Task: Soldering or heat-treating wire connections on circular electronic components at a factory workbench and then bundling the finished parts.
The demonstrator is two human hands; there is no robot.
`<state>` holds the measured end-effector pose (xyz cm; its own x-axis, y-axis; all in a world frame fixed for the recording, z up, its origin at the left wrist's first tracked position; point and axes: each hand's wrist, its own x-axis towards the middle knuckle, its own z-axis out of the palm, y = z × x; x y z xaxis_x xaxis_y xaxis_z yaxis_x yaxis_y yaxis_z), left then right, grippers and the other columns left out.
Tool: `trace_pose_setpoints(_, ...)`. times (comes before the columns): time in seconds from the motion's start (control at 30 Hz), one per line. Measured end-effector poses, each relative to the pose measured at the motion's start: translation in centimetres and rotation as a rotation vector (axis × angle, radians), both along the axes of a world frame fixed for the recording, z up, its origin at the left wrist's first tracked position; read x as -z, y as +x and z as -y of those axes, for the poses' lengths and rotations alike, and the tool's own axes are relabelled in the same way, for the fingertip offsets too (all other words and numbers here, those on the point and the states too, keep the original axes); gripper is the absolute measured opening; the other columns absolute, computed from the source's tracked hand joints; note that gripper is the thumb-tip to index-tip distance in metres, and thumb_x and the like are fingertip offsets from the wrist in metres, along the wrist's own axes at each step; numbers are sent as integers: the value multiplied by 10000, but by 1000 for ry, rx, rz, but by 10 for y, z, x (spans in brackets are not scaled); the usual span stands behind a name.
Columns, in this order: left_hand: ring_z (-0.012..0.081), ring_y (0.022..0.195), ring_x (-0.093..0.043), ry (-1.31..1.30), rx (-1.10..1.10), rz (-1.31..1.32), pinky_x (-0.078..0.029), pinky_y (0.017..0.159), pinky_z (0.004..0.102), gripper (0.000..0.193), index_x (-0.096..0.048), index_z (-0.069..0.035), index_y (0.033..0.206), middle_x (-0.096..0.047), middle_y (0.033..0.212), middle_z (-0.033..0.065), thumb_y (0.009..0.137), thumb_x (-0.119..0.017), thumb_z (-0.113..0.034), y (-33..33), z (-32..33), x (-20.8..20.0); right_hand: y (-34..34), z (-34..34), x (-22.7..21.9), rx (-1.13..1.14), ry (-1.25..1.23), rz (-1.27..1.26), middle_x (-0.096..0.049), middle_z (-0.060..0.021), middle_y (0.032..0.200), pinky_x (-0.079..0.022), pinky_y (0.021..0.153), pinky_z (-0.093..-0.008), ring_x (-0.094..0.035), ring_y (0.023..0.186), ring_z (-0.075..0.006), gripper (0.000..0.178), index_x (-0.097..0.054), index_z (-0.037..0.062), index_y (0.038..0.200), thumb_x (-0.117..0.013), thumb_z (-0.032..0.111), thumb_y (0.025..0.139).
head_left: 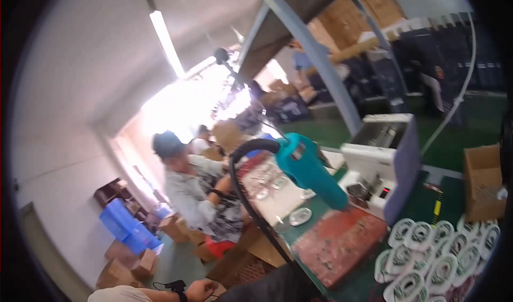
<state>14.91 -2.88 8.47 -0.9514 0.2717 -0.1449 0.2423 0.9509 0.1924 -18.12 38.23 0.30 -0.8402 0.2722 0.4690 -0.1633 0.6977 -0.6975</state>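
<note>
Nearest the camera, lower edge: a pale sleeve [120, 294], a black wrist strap [183, 295] and the left hand [200, 290]. Its fingers [211, 287] are bent and close together; a thin dark bit shows at the tips, too small to name, and I cannot tell whether it is gripped. Right hand out of frame, so the state of its fingers cannot be told.

Left to right from there. Up and left of the fingers: crumpled blue sheeting [125, 224], with brown cartons [144, 263] on the floor just below it. Above the fingers, farther back, a seated co-worker [200, 203] in a dark cap, forearms forward over a worktop. Just right of the fingers, dark cloth [262, 290] along the lower edge.

Up and right: a black hose [239, 187] arches over to a teal cylinder [310, 168], slanted, lower end over a worn red slab [342, 243]. A white oval piece [300, 217] lies beside the slab. Farther right, a white-and-purple machine [403, 168] on the green worktop [417, 200]. Well right of the fingers, white oval pieces [427, 259] heaped and overlapping; beyond them, a yellow-and-black tool [437, 206] and an open cardboard box [483, 184].
</note>
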Motion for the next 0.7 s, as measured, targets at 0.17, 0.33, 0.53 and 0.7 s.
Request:
trace_pose_setpoints(0.17, 277, 994, -667, -401, -318, 140, -511, 889, 387, 347, -707, -125, 1106, -701, 1099, 122, 866, -615, -358, 52, 166, 25, -19, 88, -70, -176, 8, -241, -698, -191, 946, -549, 793, -464, -685, 915, -361, 259, -707, 31, 974, -631, 238, 839)
trace_pose_setpoints(0.33, 271, 1109, -628, -378, -379, 387, -463, 972, 366, 384, -674, -102, 1198, -685, 1176, 132, 905, -580, -332, 43, 221, 54, -22, 98, -58, -191, 0, -334, -697, -186, 928, -550, 781, -461, -686, 899, -357, 250, -710, 33, 962, -619, 235, 845)
trace_pose_setpoints(0.53, 276, 1091, -626, -378, -288, 287, -465, 959, 360, 377, -668, -80, 1192, -681, 1163, 144, 921, -568, -322, -9, 240, 86, -34, 83, -27, -127, 17, -393, -695, -180, 906, -552, 766, -457, -688, 880, -351, 243, -713, 36, 948, -604, 231, 852)
trace_pose_setpoints(0.7, 276, 1065, -624, -331, -336, 181, -466, 947, 363, 366, -665, -65, 1178, -680, 1143, 147, 923, -568, -309, -25, 249, 106, -29, 89, -17, -114, 46, -455, -694, -174, 887, -553, 754, -454, -689, 864, -347, 240, -716, 38, 936, -591, 227, 858)
